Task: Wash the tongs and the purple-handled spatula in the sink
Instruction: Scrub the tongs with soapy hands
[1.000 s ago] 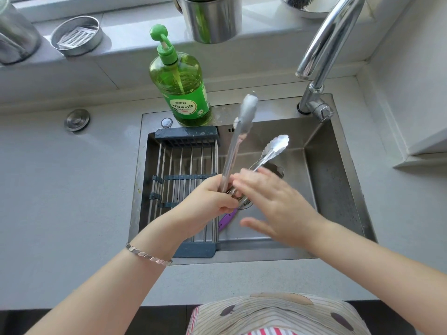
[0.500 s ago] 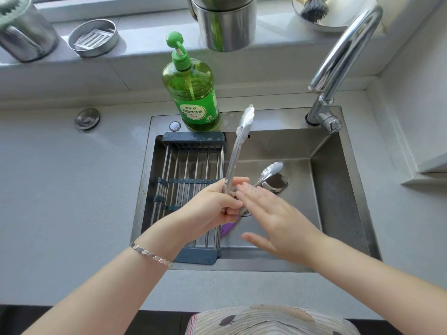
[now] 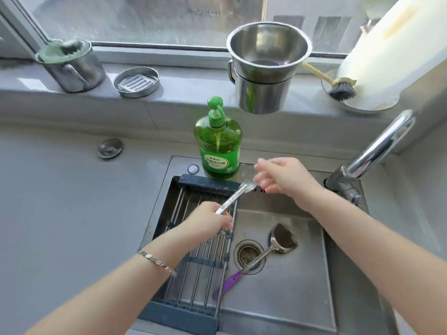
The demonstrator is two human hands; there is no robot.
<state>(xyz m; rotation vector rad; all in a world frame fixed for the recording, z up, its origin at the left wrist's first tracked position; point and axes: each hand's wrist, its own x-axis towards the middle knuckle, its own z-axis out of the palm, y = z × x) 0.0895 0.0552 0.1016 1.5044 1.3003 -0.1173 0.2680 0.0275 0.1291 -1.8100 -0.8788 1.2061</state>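
Holding tongs point(image 3: 232, 199) in left hand point(image 3: 208, 221), fingers clamped round lower end, above rack point(image 3: 200, 264) at left of sink point(image 3: 290, 298). Right hand point(image 3: 285, 176) at blurred tong tip, fingers apart, contact unclear. Purple-handled spatula point(image 3: 256, 259) flat on sink floor, shaft across drain point(image 3: 243, 253).

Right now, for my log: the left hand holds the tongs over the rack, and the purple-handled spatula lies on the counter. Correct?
No. The head view shows the purple-handled spatula lying in the sink, across the drain. The left hand holds the tongs over the rack.
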